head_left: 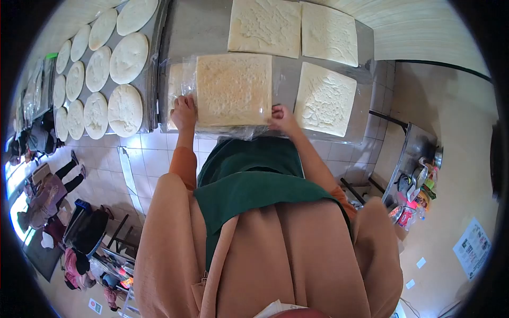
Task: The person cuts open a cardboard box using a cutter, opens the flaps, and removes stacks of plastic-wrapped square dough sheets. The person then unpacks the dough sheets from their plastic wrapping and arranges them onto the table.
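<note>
A square golden-brown sheet of flat sponge or bread [234,90] lies on clear plastic film [189,79] at the table's near edge, directly before me. At its left edge, my left hand [184,112] has curled fingers closed on the film, over part of another pale sheet [174,87]. By the lower right corner, my right hand [283,118] pinches the film's edge. Both hands stay beside the brown sheet, not on its top. Paler, wrinkled square sheets lie nearby: one at the right [326,99], two farther back [265,27] [329,33].
Left of the metal table [193,32], another surface holds several round flat breads [125,107]. At the right stands a side table [411,143] with bowls and packets. Other people [45,199] are at the far left. A wall [450,32] borders the table's right side.
</note>
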{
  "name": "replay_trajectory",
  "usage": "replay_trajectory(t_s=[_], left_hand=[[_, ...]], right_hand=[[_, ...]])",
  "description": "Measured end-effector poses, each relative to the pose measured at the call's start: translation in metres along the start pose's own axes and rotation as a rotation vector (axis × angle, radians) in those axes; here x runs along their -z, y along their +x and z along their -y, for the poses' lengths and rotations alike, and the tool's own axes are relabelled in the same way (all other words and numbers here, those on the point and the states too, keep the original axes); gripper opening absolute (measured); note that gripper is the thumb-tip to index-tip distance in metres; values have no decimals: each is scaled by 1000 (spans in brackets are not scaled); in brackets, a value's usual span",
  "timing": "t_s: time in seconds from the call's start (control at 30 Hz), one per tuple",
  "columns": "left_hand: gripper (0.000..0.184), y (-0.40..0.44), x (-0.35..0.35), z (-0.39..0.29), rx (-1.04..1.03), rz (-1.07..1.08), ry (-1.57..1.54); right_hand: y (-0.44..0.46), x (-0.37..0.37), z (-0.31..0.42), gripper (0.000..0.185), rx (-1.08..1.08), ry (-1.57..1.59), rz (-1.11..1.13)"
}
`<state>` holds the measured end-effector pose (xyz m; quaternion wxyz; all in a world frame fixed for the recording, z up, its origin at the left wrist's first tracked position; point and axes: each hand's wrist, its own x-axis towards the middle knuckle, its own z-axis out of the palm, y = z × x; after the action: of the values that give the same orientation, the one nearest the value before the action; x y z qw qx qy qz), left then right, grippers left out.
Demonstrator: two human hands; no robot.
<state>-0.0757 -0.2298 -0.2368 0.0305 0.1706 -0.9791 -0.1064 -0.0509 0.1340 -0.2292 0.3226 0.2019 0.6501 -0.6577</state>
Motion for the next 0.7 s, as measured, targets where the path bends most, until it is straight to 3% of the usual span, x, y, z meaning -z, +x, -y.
replay_trajectory(t_s=[0.03, 0.07, 0.17, 0.27, 0.37, 0.47, 0.7], left_hand=[[34, 2, -1, -2, -2, -5, 17], [34, 4, -3, -3, 4, -9, 34], [34, 1, -3, -1, 6, -5, 43], [33, 2, -1, -1, -14, 3, 28], [33, 0, 0, 0, -69, -69, -31], [32, -2, -4, 2, -85, -93, -49], [28, 0, -1, 3, 2, -16, -37]], right_hand=[[-11, -8, -4, 78, 14, -87, 20], [-21, -11, -6, 91, 43, 83, 62], [-30, -15, 0, 97, 113, 16, 72], [-11, -7, -6, 87, 155, -105, 46], [39, 1, -32, 79, 215, -325, -117], [32, -26, 7, 65, 222, -333, -375], [1, -16, 30, 57, 236, -309, -426]])
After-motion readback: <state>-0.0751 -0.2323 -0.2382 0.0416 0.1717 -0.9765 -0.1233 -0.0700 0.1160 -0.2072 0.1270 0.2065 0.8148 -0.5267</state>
